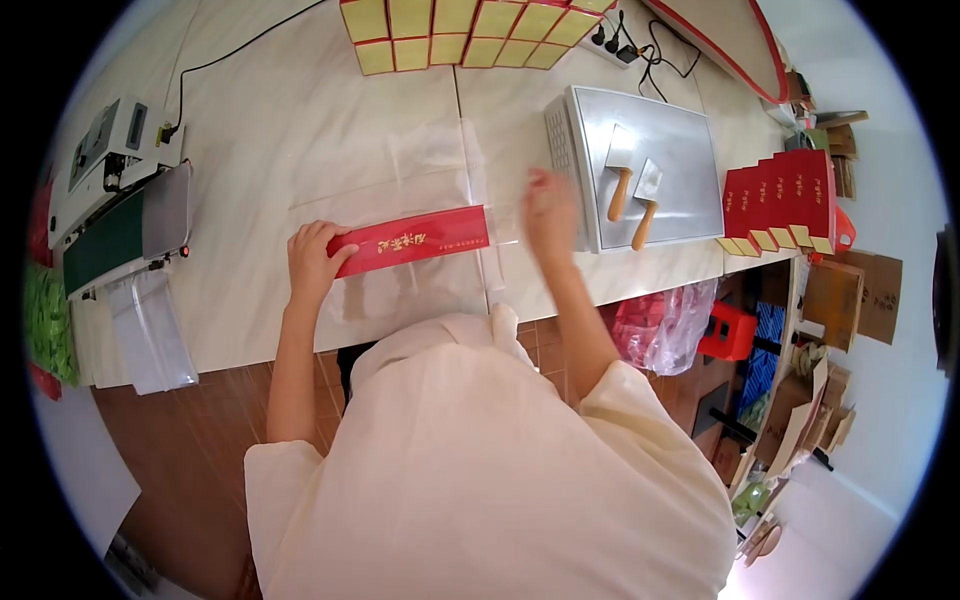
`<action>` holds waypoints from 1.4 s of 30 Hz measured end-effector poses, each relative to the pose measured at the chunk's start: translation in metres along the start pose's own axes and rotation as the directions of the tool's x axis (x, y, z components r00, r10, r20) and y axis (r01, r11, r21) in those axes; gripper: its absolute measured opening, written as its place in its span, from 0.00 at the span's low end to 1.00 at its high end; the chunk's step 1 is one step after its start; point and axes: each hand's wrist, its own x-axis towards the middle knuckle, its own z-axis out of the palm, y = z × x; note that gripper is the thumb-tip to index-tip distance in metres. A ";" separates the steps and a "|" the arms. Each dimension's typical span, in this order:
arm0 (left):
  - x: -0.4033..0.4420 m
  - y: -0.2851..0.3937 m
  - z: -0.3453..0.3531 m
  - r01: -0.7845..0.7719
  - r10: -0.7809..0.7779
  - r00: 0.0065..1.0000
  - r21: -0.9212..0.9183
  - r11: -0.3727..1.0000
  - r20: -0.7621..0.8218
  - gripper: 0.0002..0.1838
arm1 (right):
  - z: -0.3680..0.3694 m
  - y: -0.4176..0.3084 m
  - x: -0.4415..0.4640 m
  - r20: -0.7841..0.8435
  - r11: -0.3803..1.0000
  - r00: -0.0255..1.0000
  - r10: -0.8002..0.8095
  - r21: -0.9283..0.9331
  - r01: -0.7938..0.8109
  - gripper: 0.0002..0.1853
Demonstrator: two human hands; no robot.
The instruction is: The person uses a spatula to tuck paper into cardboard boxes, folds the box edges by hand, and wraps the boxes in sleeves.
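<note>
A long red box (pixel 410 242) with gold lettering lies slightly tilted on the table, on a sheet of clear plastic film (pixel 400 190). My left hand (pixel 316 254) holds the box at its left end, thumb on top and fingers at the far edge. My right hand (pixel 549 207) is raised to the right of the box, apart from it and beside the metal hot plate (pixel 670 130). Motion blurs its fingers, so I cannot make out whether it holds anything.
Two wooden-handled scrapers (pixel 644 200) lie on the hot plate. Stacked red boxes (pixel 780 200) stand at the right, and yellow-ended boxes (pixel 450 30) at the back. A machine with a green belt (pixel 120 235) is at the left. Clear bags (pixel 152 330) hang over the front edge.
</note>
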 end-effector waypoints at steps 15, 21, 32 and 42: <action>-0.008 -0.004 0.007 0.030 -0.032 0.997 -0.022 0.999 -0.067 0.14 | -0.043 0.108 0.028 -0.057 0.780 0.860 0.507 -0.393 -0.486 0.21; -0.011 -0.005 0.006 0.061 -0.063 0.997 -0.060 0.996 -0.038 0.14 | -0.025 0.045 0.004 0.400 0.976 0.917 0.003 0.199 -0.090 0.14; -0.013 -0.008 0.009 0.037 -0.041 0.998 -0.072 0.997 -0.056 0.14 | 0.016 -0.039 -0.006 0.603 0.840 0.585 -0.542 0.382 0.385 0.09; -0.011 -0.012 0.012 0.004 -0.010 0.997 -0.075 0.997 -0.073 0.14 | 0.021 -0.028 0.002 0.536 0.898 0.727 -0.428 0.159 0.411 0.09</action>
